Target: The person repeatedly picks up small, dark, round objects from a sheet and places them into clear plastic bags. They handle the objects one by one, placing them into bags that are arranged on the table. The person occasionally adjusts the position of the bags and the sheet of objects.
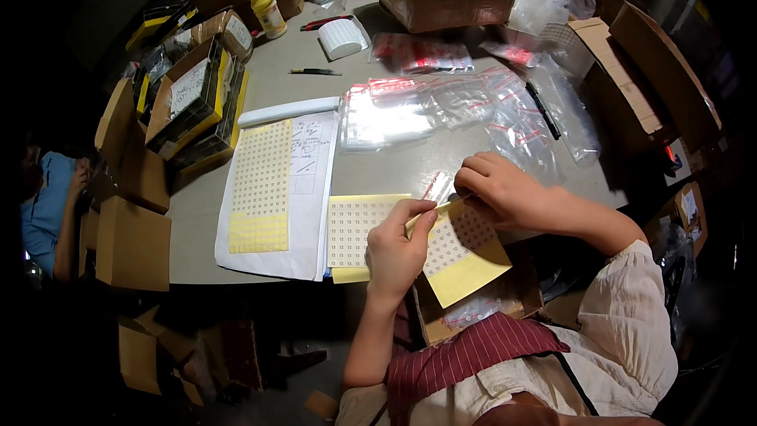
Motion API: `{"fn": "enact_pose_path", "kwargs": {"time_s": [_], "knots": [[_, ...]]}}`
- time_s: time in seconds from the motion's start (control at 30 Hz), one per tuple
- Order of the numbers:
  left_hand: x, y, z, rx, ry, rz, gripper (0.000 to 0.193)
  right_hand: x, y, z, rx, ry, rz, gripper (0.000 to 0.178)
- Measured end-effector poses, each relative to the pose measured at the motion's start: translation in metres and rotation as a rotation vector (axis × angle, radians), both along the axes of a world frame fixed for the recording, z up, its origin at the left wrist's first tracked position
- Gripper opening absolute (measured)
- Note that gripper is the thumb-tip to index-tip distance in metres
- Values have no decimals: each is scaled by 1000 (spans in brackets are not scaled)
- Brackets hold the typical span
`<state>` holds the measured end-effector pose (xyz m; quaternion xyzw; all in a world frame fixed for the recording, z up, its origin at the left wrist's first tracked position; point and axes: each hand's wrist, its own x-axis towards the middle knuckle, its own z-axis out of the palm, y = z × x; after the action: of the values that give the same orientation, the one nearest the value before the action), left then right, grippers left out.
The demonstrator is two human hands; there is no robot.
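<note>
My left hand (400, 246) pinches a yellow-backed sticker sheet (467, 274), tilted and hanging over the table's front edge. My right hand (505, 189) is at the sheet's upper edge, its fingers curled and pressed together; whatever they hold is hidden. A small clear zip bag with a red stripe (433, 187) lies just beyond the fingertips. Partly under my left hand, another sticker sheet (351, 229) rests flat on the table. To its left a long sticker sheet (264, 177) lies on a white paper pad (307, 225) with handwriting.
Clear zip bags (394, 118) spread across the table's middle, with a black marker (542, 110) at their right. Farther back are a white label roll (343, 38), a pen (315, 72) and a yellow bottle (268, 12). Cardboard boxes (441, 0) surround the table; another person (55, 205) sits left.
</note>
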<state>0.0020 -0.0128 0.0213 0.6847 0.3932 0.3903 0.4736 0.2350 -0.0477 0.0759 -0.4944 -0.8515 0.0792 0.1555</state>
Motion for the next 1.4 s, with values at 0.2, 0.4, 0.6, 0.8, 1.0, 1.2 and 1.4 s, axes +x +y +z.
{"fn": "enact_pose_path", "kwargs": {"time_s": [0.2,0.4,0.6,0.8,1.0,1.2,1.4], "knots": [[0,-1,9,-26,62,28,16,-8,-11,4,155,-177,27,36],[3,1,6,-18,20,69,16,10,-4,17,92,-34,231,35],[5,1,7,-55,10,54,17,94,102,6,-202,548,-223,14],[2,1,4,-36,7,60,18,124,143,-38,-369,712,-272,14],[0,1,9,-49,77,39,18,145,155,-22,-256,317,-281,21],[0,1,10,-18,31,41,18,105,159,-2,-267,-72,-190,30],[0,2,4,-9,3,28,19,110,166,12,-105,-467,-427,34]]}}
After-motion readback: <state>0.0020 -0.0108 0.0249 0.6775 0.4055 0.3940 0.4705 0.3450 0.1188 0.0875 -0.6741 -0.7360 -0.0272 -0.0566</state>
